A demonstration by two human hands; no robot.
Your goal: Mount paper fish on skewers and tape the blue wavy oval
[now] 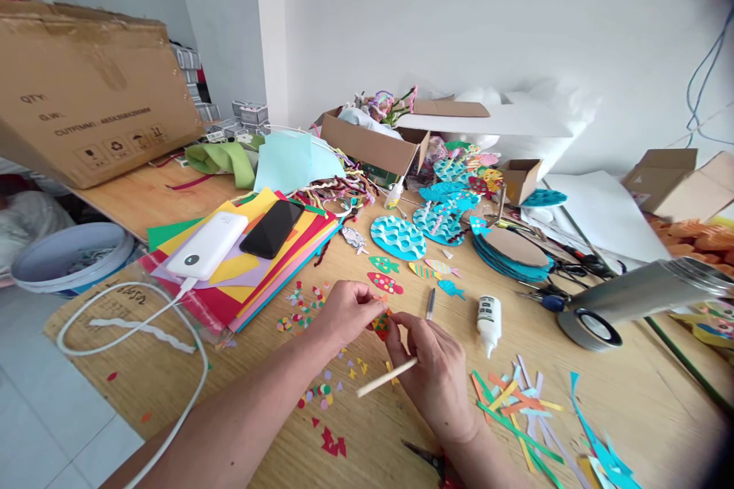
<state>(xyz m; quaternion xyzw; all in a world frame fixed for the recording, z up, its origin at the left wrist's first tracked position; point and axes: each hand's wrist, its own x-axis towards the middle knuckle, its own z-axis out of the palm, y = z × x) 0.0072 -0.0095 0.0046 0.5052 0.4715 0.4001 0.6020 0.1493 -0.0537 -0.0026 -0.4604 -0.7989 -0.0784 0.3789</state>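
My left hand (345,312) pinches a small red paper fish (381,323) dotted with coloured bits, just above the wooden table (608,390). My right hand (434,374) meets it from the right, fingers closed round a thin wooden stick (386,379) that points left and down, fingertips touching the fish. Finished paper fish (384,283) lie in a row just beyond my hands, beside a pen (430,304). A white glue bottle (488,323) lies on its side to the right.
A stack of coloured paper (269,263) holds a white power bank (206,245) and a black phone (271,228). Blue paper discs (397,236), cardboard boxes (372,141), paper strips (519,405), a silver flask (642,294) and scissors (427,458) lie around.
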